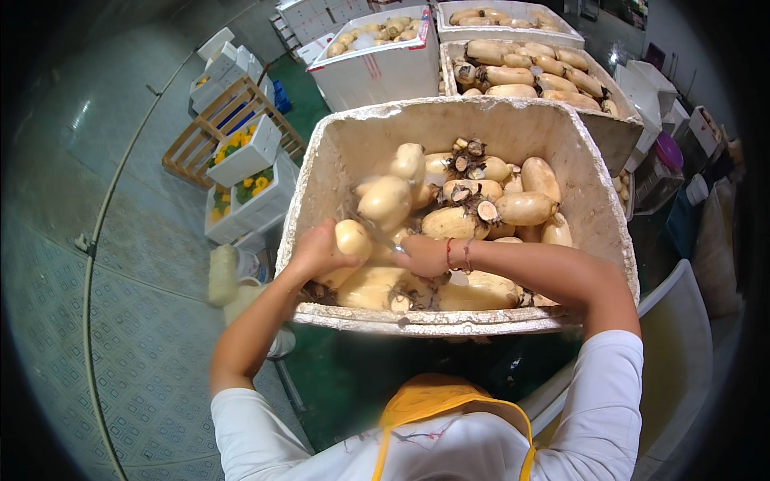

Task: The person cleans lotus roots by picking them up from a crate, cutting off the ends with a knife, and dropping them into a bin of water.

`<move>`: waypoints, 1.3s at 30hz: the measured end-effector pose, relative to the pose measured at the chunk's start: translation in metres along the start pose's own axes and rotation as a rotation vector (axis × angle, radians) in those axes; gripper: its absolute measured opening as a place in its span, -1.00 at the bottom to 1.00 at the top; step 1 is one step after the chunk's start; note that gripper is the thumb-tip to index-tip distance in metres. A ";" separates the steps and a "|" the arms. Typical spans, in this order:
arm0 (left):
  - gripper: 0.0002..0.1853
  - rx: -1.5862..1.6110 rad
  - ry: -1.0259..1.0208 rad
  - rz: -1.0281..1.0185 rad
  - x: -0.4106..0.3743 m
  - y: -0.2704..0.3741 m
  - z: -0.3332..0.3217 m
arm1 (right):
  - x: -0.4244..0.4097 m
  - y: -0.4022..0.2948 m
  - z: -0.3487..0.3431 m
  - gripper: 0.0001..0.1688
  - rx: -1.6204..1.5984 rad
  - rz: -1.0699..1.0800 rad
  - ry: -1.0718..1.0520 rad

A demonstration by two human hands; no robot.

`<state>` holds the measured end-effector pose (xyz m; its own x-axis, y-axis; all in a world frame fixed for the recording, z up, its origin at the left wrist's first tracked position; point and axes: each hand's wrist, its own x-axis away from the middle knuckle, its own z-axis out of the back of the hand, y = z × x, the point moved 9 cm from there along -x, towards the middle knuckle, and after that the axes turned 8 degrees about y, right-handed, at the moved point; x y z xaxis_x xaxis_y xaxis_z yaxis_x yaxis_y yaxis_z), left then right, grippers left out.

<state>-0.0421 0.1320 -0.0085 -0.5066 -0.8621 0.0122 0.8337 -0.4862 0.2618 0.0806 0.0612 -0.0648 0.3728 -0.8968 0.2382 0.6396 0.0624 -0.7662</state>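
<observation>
A foam box (457, 321) with worn, stained walls stands before me, holding many lotus roots. Inside its near left corner, my left hand (316, 249) grips a pale, wet lotus root (353, 240) by its side. My right hand (421, 255) is closed around a slim metal tool (394, 245), which points up and left beside that root. Blur hides the tool's exact kind. Past the hands, a smooth peeled-looking lotus root (386, 199) rests on the pile. Roots with dark, frayed joints (472, 162) lie deeper in, and a large root (367, 288) sits along the near wall.
Behind stand a foam box (376, 66) of roots and another foam box (601, 129) of long roots. On the left are white boxes (249, 159) with yellow produce, a wooden pallet (198, 144) and a wall pipe (111, 192). A white tub (692, 324) stands at right.
</observation>
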 end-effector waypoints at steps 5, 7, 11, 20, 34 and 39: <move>-0.25 -0.029 0.020 0.012 -0.003 -0.005 -0.004 | -0.011 -0.006 0.006 -0.46 0.023 -0.021 0.002; -0.26 -0.053 0.032 -0.002 -0.004 -0.006 -0.003 | -0.009 -0.019 0.019 -0.46 0.026 -0.076 -0.064; -0.26 -0.073 0.043 0.005 -0.003 -0.006 -0.003 | -0.016 -0.015 0.009 -0.47 0.058 0.042 0.043; -0.29 0.037 0.035 0.026 -0.019 0.001 0.010 | -0.028 0.006 0.027 -0.46 0.006 0.076 0.131; -0.32 0.013 -0.104 0.092 0.129 0.024 0.114 | 0.086 -0.130 -0.037 -0.62 -0.526 -0.014 -0.192; -0.24 0.060 0.106 0.097 0.163 0.009 0.098 | 0.088 -0.130 -0.058 -0.60 -0.397 -0.047 -0.168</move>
<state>-0.1382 0.0012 0.0905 -0.3957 -0.9164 -0.0609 0.8614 -0.3933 0.3215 -0.0086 -0.0510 0.0212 0.4745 -0.8088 0.3475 0.3629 -0.1798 -0.9143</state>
